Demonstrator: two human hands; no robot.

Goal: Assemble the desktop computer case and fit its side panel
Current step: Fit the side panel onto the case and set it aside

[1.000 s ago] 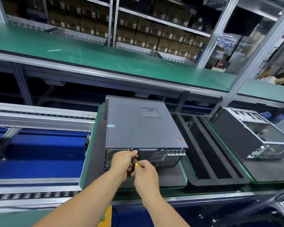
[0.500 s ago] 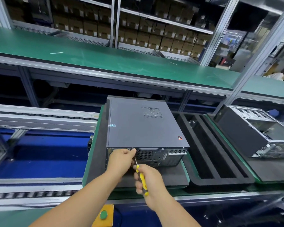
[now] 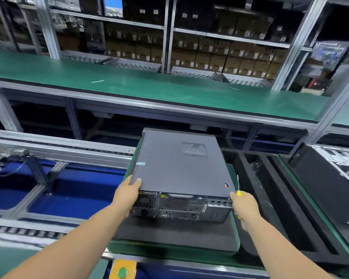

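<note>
On the black foam pad (image 3: 175, 234) of a green-edged pallet (image 3: 235, 236), the desktop computer case (image 3: 181, 172) was laid flat, its grey side panel (image 3: 175, 168) fitted on top and its rear ports turned toward the person. The near left corner of the case was gripped by the left hand (image 3: 129, 195), the thumb laid over the panel's edge and the fingers curled down the left side. The near right corner was touched by the right hand (image 3: 243, 206), whose fingers were curled round a yellow-handled screwdriver (image 3: 238, 188) with its shaft pointed upward beside the case. Just to the right, a black foam tray (image 3: 270, 208) with long slots was seen, and beyond it a second, open computer case (image 3: 334, 178). A green worktop (image 3: 149, 85) was stretched behind, beneath shelves of cardboard boxes (image 3: 220, 57).
</note>
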